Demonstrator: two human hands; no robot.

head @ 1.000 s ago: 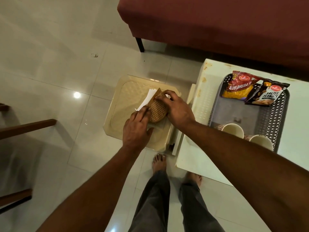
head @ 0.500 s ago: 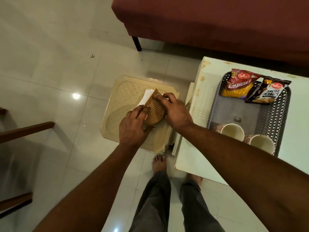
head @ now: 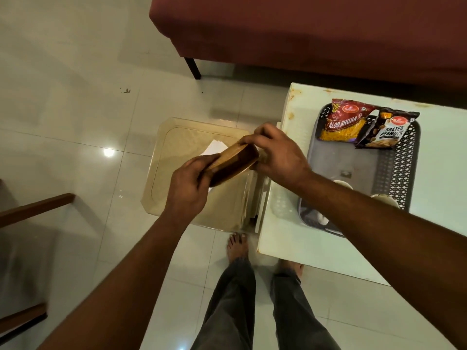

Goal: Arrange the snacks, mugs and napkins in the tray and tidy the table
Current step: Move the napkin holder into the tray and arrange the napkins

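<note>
Both hands hold a brown wooden napkin holder (head: 233,162) above a beige plastic stool (head: 177,198). My left hand (head: 188,184) grips its lower left end and my right hand (head: 279,154) grips its upper right end. White napkins (head: 214,147) show just behind the holder. On the white table (head: 303,243) sits a dark perforated tray (head: 399,173). In it lie a red aloo bhujia packet (head: 342,122) and a salted peanuts packet (head: 386,131) at the far end. Two white mugs (head: 342,184) stand at the near end, mostly hidden by my right forearm.
A dark red sofa (head: 303,34) runs along the top behind the table. Wooden chair parts (head: 35,210) stick in from the left edge. My legs and bare feet (head: 237,246) stand on the glossy tiled floor between stool and table.
The napkin holder has been lifted off the stool and tilted, so its smooth wooden side now faces me. Both hands rose with it and shifted slightly right.
</note>
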